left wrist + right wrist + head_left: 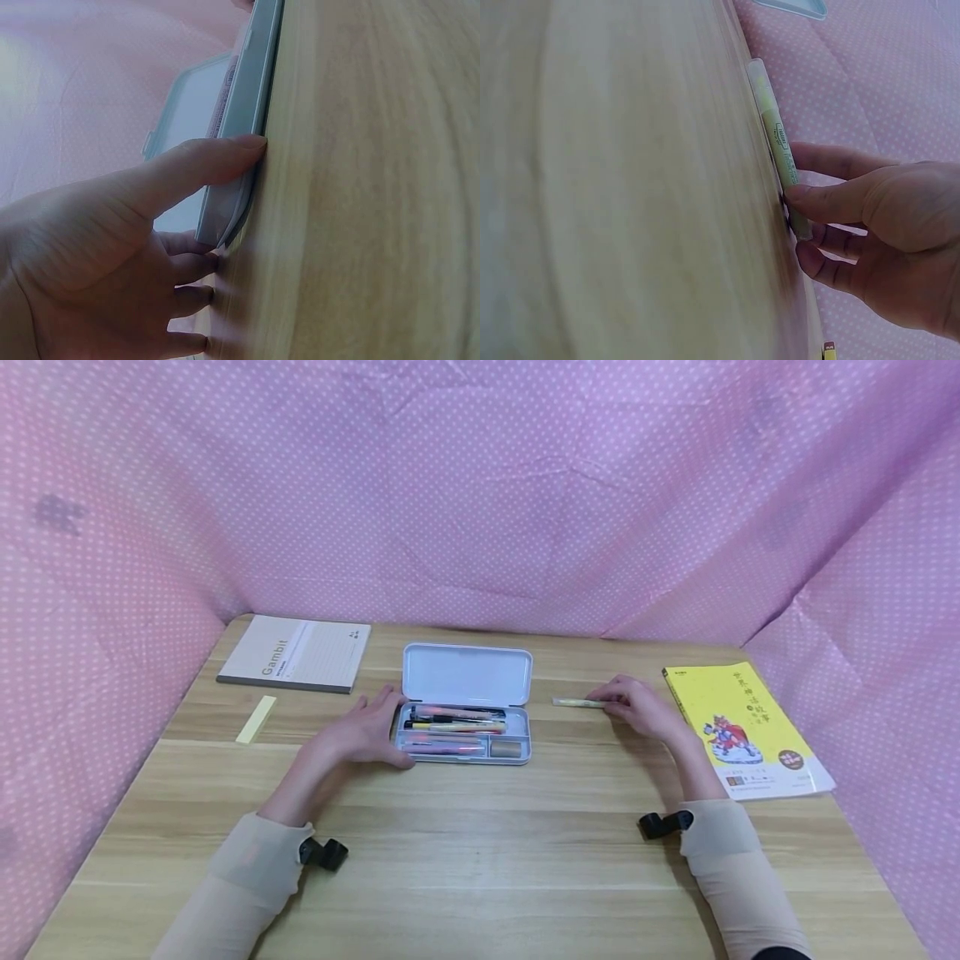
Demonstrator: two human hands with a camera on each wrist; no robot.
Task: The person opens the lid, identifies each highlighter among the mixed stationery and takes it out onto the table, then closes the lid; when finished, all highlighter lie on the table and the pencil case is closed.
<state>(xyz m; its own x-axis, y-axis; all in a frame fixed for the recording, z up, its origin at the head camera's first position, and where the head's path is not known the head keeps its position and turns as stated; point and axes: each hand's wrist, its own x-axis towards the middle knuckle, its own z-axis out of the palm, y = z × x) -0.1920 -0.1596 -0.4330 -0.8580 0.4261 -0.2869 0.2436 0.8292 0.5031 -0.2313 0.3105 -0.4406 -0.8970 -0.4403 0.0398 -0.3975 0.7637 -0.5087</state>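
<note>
A pale blue pencil case lies with its lid laid back, several pens in its long compartments and a beige block, like an eraser, in the small front one. My left hand holds the case's left end. In the left wrist view, the thumb presses the front wall while the other fingers reach round the corner. Right of the case, my right hand pinches a highlighter with a pale yellow-green barrel and clear cap. It lies close along the tabletop, cap end pointing toward the case.
At the back left lies a Gambit notebook, with a pale yellow strip in front of it. A yellow book lies beyond my right hand. Pink dotted cloth encloses the wooden table at the back and sides.
</note>
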